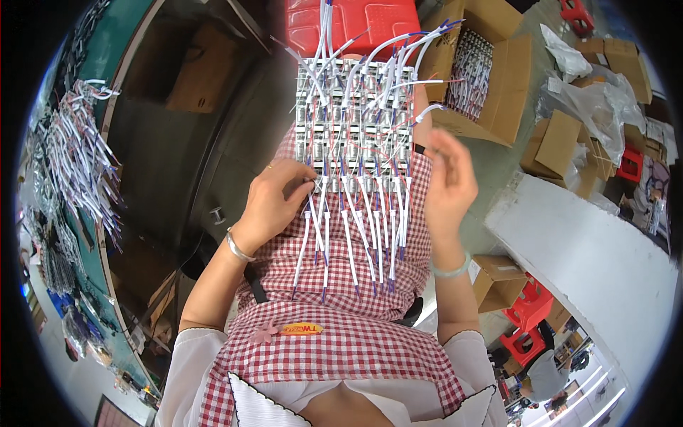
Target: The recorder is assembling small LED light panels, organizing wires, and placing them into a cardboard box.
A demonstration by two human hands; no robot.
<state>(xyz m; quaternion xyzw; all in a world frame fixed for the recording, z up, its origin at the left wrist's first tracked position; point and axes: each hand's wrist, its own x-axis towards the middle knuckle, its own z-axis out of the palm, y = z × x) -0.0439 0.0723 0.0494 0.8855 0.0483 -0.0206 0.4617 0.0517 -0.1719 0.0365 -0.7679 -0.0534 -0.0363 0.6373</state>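
A panel of small circuit boards (304, 135), packed with silvery parts, lies across my lap. White-sleeved wires (348, 235) with blue ends hang from its near edge toward me, and more stick out past its far edge. My left hand (276, 199) is closed at the panel's near left corner, thumb and forefinger pinched on its edge; whether a wire is also between them is hidden. Beside the panel's right edge, apart from it, my right hand (451, 181) is raised with bent fingers, smeared by motion.
A red plastic stool (348, 25) stands beyond the panel. At the far right, an open cardboard box (509, 92) contains similar boards. Bundled white wires (82, 153) lie on the green-edged bench at left. Boxes and plastic bags (590, 99) crowd the right, behind a white ledge (569, 228).
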